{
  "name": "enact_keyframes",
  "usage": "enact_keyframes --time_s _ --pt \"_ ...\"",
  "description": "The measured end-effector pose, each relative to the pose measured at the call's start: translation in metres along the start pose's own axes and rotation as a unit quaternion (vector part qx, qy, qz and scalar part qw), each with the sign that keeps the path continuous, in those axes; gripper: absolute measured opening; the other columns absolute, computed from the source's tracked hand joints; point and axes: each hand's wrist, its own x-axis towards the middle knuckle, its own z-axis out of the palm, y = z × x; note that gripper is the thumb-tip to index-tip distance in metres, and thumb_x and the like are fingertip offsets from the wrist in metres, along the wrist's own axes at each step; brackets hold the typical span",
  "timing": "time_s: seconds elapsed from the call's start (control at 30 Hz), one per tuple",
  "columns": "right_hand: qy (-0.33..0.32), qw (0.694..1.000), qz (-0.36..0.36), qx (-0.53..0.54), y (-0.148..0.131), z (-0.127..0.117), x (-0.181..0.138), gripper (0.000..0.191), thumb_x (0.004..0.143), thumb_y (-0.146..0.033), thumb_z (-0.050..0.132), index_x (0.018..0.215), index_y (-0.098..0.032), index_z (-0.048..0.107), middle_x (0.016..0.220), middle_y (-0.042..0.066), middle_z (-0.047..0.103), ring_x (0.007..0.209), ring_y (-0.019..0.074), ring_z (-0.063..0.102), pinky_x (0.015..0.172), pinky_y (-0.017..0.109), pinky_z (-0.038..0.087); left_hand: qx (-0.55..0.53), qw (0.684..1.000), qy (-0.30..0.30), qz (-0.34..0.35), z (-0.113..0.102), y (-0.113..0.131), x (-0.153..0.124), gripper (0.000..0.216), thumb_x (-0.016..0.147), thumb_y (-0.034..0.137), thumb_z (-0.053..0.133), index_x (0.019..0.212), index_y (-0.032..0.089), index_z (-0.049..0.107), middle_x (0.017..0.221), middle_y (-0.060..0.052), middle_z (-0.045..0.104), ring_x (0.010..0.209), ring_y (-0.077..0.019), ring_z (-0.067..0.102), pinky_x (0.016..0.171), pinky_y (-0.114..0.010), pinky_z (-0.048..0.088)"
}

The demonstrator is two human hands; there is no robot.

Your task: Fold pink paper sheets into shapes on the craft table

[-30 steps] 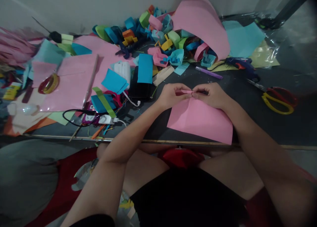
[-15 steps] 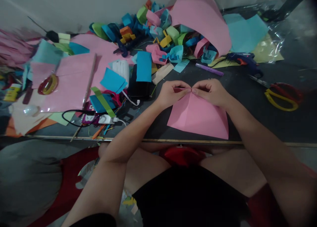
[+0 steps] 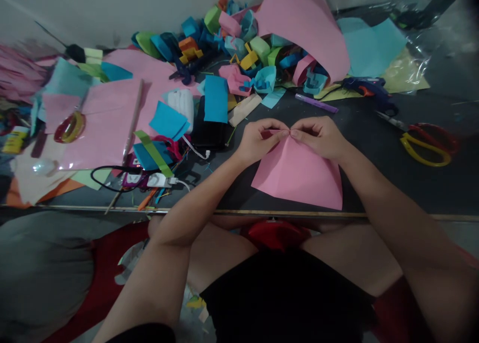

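Observation:
A sheet of pink paper (image 3: 299,175) with a crease down from its top middle lies partly raised on the dark table, close to the front edge. Both hands pinch its far edge, thumbs nearly meeting at the crease. My left hand (image 3: 260,139) is closed on the paper from the left, fingers curled behind it. From the right, my right hand (image 3: 318,137) grips the same edge between thumb and fingers. The fingertips behind the paper are partly hidden. A purple pen (image 3: 316,104) lies just beyond the hands.
Scissors with red and yellow handles (image 3: 426,146) lie at right, near a dark blue glue gun (image 3: 368,89). Small folded paper pieces (image 3: 239,48) crowd the back. Left are a phone (image 3: 211,136), blue paper (image 3: 216,98), a cable (image 3: 101,179) and a pink sheet (image 3: 101,128).
The two thumbs have drawn slightly closer at the crease, and the paper's upper part bends a little more. The view has shifted slightly.

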Motion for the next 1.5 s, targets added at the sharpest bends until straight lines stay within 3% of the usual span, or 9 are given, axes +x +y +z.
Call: enact_keyframes --time_s 0.13,0.23,0.4,0.77,1.03,1.3,1.5 --pt "-0.046 0.998 0.038 -0.002 0.003 -0.009 0.002 0.049 0.078 -0.07 0.074 0.079 -0.021 0.078 0.072 0.003 0.068 0.064 0.0146 0.054 0.057 0.03 0.04 0.007 1.0 0.015 0.009 -0.002 -0.006 0.002 0.034 0.093 0.052 0.07 0.093 0.019 0.077 0.094 -0.006 0.079 0.086 -0.0156 0.071 0.081 -0.027 0.056" --pt "-0.09 0.992 0.076 -0.045 0.013 -0.021 0.005 0.053 0.075 -0.073 0.076 0.071 -0.021 0.077 0.066 0.002 0.067 0.06 0.0143 0.053 0.053 0.029 0.037 0.052 0.998 0.024 0.001 -0.009 -0.017 0.007 0.041 0.094 0.058 0.065 0.085 0.019 0.076 0.078 -0.003 0.074 0.071 -0.0139 0.064 0.066 -0.026 0.049" --pt "-0.054 0.991 0.08 -0.089 0.033 -0.031 0.011 0.053 0.075 -0.074 0.075 0.073 -0.021 0.079 0.067 0.003 0.071 0.06 0.0164 0.057 0.053 0.03 0.041 0.142 0.99 -0.02 -0.015 -0.021 -0.034 0.014 0.046 0.09 0.058 0.067 0.067 0.019 0.071 0.052 0.002 0.054 0.054 -0.0116 0.047 0.055 -0.029 0.033" --pt "0.011 0.993 0.054 -0.107 0.046 -0.035 0.011 0.04 0.075 -0.061 0.084 0.079 -0.022 0.078 0.064 0.003 0.067 0.072 0.0218 0.063 0.064 0.035 0.051 0.136 0.991 -0.005 -0.003 -0.017 -0.045 0.017 0.058 0.092 0.07 0.058 0.063 0.02 0.063 0.053 0.002 0.048 0.054 -0.012 0.044 0.057 -0.03 0.03" --pt "-0.006 0.989 0.085 -0.118 0.041 -0.033 0.013 0.04 0.08 -0.059 0.08 0.071 -0.02 0.077 0.063 0.002 0.064 0.062 0.0163 0.054 0.057 0.033 0.04 0.137 0.991 0.006 0.004 -0.018 -0.045 0.017 0.066 0.092 0.071 0.056 0.051 0.021 0.042 0.049 0.003 0.035 0.052 -0.0114 0.037 0.054 -0.031 0.028" --pt "0.006 0.987 0.121 -0.103 0.04 -0.032 0.013 0.031 0.08 -0.052 0.081 0.074 -0.021 0.079 0.071 0.002 0.071 0.07 0.0188 0.061 0.062 0.033 0.045 0.125 0.992 0.013 0.009 -0.014 -0.045 0.017 0.064 0.093 0.075 0.053 0.061 0.019 0.057 0.054 0.002 0.043 0.054 -0.0109 0.04 0.053 -0.029 0.025" --pt "-0.028 0.985 0.168 -0.008 0.032 -0.047 0.008 0.03 0.066 -0.047 0.092 0.075 -0.022 0.08 0.073 0.004 0.073 0.069 0.0188 0.064 0.066 0.035 0.051 0.102 0.994 0.048 -0.007 -0.02 -0.046 0.02 0.06 0.092 0.072 0.059 0.063 0.019 0.058 0.056 0.002 0.042 0.057 -0.011 0.039 0.053 -0.029 0.026"
